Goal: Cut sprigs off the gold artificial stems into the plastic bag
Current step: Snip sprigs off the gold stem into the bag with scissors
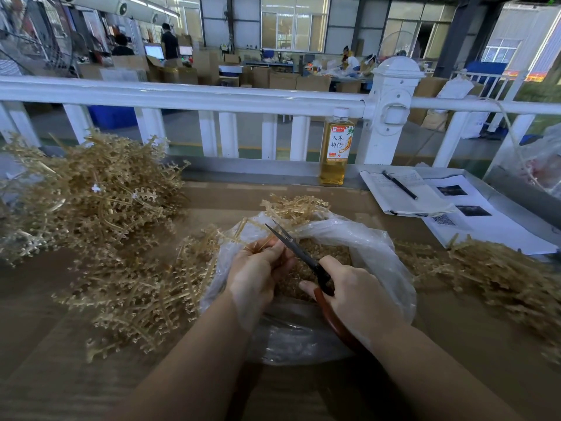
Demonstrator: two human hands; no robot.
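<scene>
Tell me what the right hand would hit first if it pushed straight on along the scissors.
Probably the gold stem that the left hand holds over the plastic bag; the scissors in the right hand already point at it. Depth is unclear.

Two bare forearms, no sleeves, gloves, watch or rings; left hand (256, 273), right hand (358, 294), short nails.

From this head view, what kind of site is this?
Probably a factory or packing workshop. Stacked cardboard boxes fill the hall behind the white railing, workers sit at a far table, and piles of gold stems cover the near bench beside a plastic bag of cut pieces.
</scene>
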